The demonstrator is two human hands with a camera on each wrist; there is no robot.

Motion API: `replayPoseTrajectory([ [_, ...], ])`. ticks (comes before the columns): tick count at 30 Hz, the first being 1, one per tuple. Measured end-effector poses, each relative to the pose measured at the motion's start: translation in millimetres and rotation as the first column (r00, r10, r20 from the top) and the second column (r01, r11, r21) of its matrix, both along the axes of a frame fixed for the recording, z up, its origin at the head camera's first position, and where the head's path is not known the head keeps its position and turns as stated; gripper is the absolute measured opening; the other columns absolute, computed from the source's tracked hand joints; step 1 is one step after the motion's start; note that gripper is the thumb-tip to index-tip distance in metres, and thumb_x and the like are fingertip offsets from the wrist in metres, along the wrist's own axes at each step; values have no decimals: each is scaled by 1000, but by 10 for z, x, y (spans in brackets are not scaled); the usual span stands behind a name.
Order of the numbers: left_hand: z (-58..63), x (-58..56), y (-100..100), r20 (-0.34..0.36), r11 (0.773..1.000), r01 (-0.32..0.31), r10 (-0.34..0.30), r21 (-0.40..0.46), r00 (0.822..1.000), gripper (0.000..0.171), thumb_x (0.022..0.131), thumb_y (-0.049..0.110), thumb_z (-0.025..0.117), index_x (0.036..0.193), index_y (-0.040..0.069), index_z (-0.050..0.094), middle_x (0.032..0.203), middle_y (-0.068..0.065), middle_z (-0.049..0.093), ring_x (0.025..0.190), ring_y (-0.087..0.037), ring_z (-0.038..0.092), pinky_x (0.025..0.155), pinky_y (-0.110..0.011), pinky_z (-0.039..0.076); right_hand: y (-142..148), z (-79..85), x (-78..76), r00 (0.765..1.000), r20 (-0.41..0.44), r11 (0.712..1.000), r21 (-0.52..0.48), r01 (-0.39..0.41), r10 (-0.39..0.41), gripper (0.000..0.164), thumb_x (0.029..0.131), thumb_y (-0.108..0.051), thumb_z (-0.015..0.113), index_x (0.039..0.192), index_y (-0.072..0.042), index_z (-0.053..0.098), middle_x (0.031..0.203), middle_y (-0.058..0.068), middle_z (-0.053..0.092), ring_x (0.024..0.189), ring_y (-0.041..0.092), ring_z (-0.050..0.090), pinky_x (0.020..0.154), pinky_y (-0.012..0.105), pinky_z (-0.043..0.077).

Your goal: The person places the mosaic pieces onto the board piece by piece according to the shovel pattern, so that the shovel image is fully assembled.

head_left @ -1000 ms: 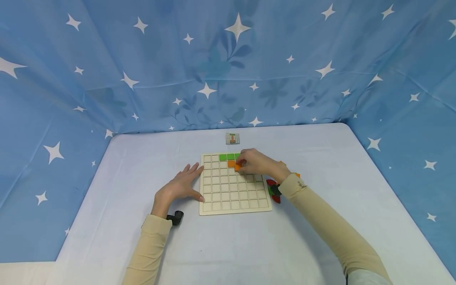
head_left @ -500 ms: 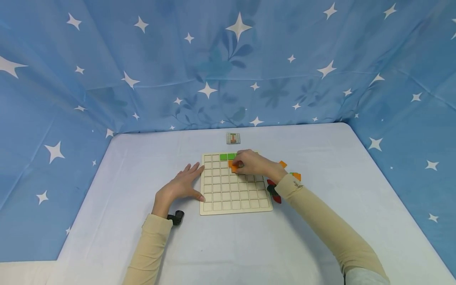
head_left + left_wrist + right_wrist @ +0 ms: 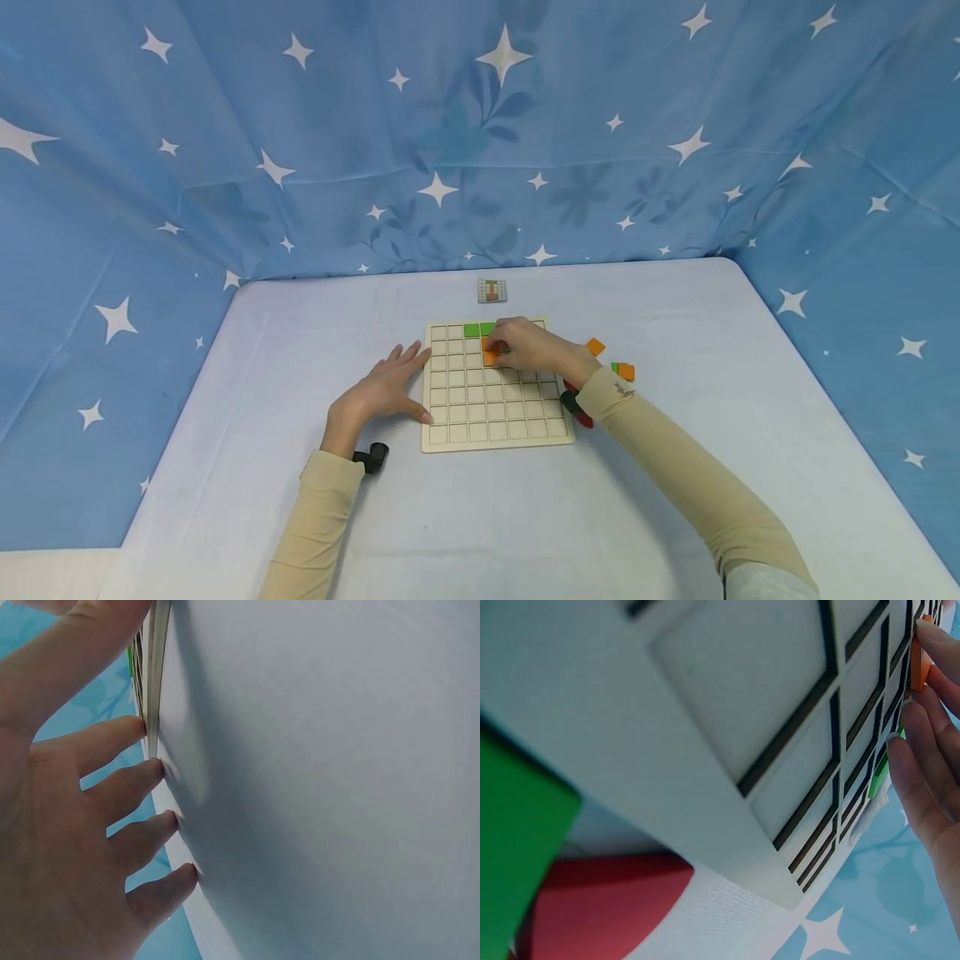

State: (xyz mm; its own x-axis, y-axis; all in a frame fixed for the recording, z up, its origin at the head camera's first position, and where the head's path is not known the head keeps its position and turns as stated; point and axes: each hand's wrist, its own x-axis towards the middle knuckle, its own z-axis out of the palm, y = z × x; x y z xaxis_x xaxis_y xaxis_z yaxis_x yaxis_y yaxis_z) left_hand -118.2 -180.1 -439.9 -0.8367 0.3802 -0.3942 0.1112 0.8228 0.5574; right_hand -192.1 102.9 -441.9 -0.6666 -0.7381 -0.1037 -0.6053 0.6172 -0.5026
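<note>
A pale wooden grid board (image 3: 457, 417) lies on the white table. Two green square tiles (image 3: 472, 330) show along its far row, beside my right hand. My right hand (image 3: 528, 343) reaches over the upper middle of the board and pinches an orange square tile (image 3: 491, 358) between thumb and fingers. Just behind it another orange tile (image 3: 486, 342) is partly covered by the fingers. In the right wrist view the held orange tile (image 3: 917, 666) is right at the grid. My left hand (image 3: 378, 390) has its fingers spread, fingertips and thumb at the board's left edge (image 3: 156, 675).
A small pattern card (image 3: 492, 291) lies beyond the board. To the right are a loose orange tile (image 3: 595, 346), an orange piece (image 3: 626, 372) overlapping green, and red pieces (image 3: 585, 421) partly under the right wrist. A blue star-printed curtain (image 3: 337, 150) borders the table.
My right hand has shifted slightly left with the orange tile, which now lines up below the other orange tile. My left hand has stayed at the board's edge.
</note>
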Motion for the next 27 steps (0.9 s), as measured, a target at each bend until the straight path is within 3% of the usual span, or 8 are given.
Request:
replayPoseTrajectory([
  [13,-1,1,8,12,1000,-4,4,5,1000,117,74,33,93,165,12,23,174,-12,8,160,-37,-2,130,-56,4,-16,2,25,1000,-21,1000,17,-5,5,27,91,-10,79,117,-3,76,109,8,70,98,19,64,87,31,58],
  [21,19,4,6,6,1000,-5,5,6,1000,116,75,32,93,165,10,23,173,-14,9,160,-40,0,130,-58,5,-17,7,52,997,-69,999,33,-27,29,29,92,-12,77,119,-3,76,104,7,69,84,15,56,74,27,51],
  [27,16,1,9,-3,1000,1,-1,-8,1000,116,75,33,92,165,10,23,173,-15,10,160,-40,0,130,-58,5,0,51,87,998,-54,999,42,-13,16,30,93,-11,76,122,-4,75,103,7,67,87,17,60,76,27,54],
])
